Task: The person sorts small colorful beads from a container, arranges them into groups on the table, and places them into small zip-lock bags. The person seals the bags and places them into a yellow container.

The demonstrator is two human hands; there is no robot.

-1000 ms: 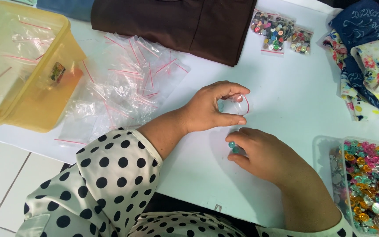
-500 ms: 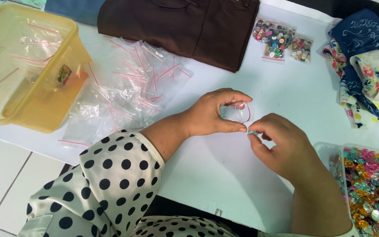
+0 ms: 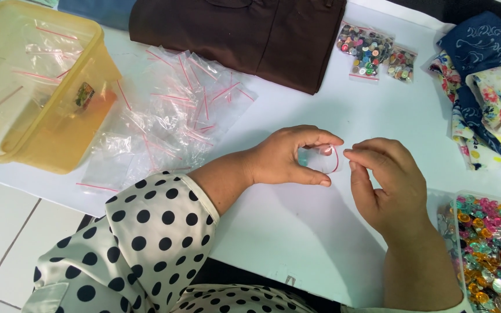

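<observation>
My left hand pinches a small clear zip bag with a red seal line, holding it just above the white table. A teal piece shows through the bag, behind my fingers. My right hand is right beside the bag's mouth, its thumb and forefinger drawn together at the red edge, with nothing visible between them. Both sleeves are white with black dots.
A heap of empty clear zip bags lies at the left, next to a yellow plastic box. A clear tub of colourful sequins stands at the right. At the back are brown cloth, two filled bags of buttons and patterned fabrics.
My right hand has come up from the table, carrying a teal piece to the bag's mouth. The teal piece now shows inside the bag. My left hand has barely moved.
</observation>
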